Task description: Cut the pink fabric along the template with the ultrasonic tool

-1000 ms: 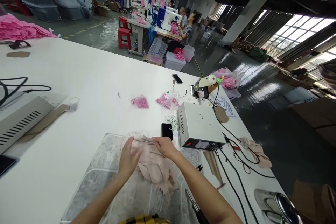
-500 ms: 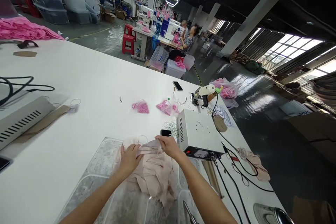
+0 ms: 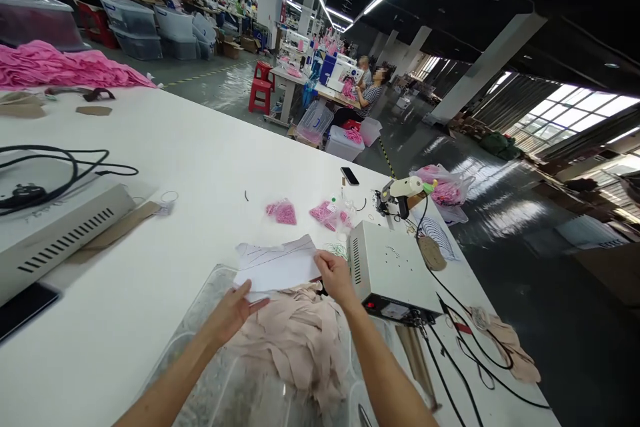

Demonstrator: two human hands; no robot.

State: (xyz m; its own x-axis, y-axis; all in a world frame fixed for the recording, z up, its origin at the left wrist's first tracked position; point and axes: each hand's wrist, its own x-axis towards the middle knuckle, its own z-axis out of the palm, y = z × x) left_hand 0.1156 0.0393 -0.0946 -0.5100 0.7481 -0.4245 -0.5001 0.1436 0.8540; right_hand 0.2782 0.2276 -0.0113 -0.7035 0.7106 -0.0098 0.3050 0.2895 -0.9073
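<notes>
A white paper sheet point(image 3: 280, 265) with dark lines along its upper part is held up above a heap of beige fabric pieces point(image 3: 295, 333). My right hand point(image 3: 336, 275) pinches the sheet's right edge between thumb and fingers. At the lower left corner of the sheet, my left hand point(image 3: 234, 312) grips it, thumb on top, with other fingers partly spread below. The fabric lies on a clear plastic tray point(image 3: 200, 307) with compartments. Just right of my right hand stands a grey metal box point(image 3: 393, 267) with a red switch.
Small bags of pink beads point(image 3: 283, 211), a phone point(image 3: 349, 176) and a cream hand tool point(image 3: 405, 188) lie beyond. Black cables point(image 3: 453, 367) run down the right side. Another vented box point(image 3: 60, 233) and pink fabric point(image 3: 70, 68) are at left. People sit at sewing machines further away.
The paper has come up into view, raised and spread flat between both hands above the fabric. My hands were lower on the heap before. The whole view has shifted slightly.
</notes>
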